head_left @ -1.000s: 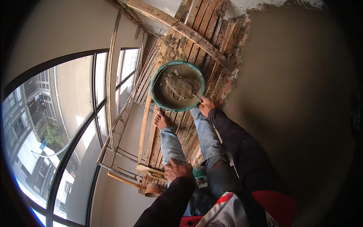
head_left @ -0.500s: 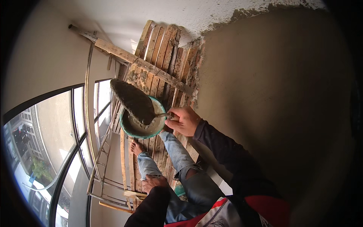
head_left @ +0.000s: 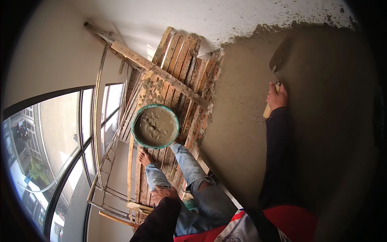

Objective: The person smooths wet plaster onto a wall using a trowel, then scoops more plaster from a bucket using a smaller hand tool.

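My right hand (head_left: 277, 97) is closed around the wooden handle of a trowel (head_left: 281, 54), whose blade lies against the wet plastered wall (head_left: 238, 88). I cannot make out how much mortar is on the blade. My left hand (head_left: 163, 194) rests on my left knee, its fingers laid over the jeans and holding nothing. In front of my bare feet stands a round bucket with a teal rim (head_left: 178, 121). Grey-brown mortar (head_left: 156, 128) fills it, its surface lumpy and dented.
I am on a scaffold platform of wooden planks (head_left: 177, 52), spattered with mortar. A loose board (head_left: 161, 74) crosses it at an angle. Metal scaffold rails (head_left: 98, 101) run along the left, beside dark-framed windows (head_left: 82, 149). A rough white wall strip (head_left: 250, 16) borders the plaster.
My right hand has carried the loaded trowel from above the bucket to the right, onto the wall. The bucket's mortar is now uncovered. My left hand stays on the knee.
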`<state>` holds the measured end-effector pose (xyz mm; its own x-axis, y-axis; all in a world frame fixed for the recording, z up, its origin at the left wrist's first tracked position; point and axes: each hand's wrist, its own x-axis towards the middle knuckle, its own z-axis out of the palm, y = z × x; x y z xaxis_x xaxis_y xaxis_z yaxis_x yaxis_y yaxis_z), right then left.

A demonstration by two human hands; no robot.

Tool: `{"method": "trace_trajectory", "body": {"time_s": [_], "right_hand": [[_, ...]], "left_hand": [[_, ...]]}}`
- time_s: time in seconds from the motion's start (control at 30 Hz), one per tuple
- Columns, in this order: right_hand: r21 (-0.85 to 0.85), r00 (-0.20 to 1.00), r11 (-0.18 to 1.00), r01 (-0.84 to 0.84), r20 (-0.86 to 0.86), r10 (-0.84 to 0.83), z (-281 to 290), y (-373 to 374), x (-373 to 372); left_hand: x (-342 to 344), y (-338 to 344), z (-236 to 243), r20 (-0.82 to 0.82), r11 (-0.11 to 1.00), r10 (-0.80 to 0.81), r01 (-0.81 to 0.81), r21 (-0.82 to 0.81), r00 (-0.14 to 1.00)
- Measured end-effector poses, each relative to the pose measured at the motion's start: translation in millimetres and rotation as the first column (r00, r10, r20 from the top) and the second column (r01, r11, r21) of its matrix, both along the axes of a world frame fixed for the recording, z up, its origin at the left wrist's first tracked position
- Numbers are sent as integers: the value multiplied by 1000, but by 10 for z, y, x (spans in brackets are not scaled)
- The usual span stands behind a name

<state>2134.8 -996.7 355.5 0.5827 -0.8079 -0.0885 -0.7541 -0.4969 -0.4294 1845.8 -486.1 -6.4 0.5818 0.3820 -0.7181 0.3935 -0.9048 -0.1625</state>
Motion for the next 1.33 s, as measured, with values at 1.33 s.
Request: {"method": "trace_trajectory", "body": {"time_s": [1.33], "right_hand": [[391, 641, 620, -680, -92, 762, -1180, 3568, -2240]], "left_hand": [[-979, 1707, 1839, -408, 901, 193, -326, -286, 892]]}}
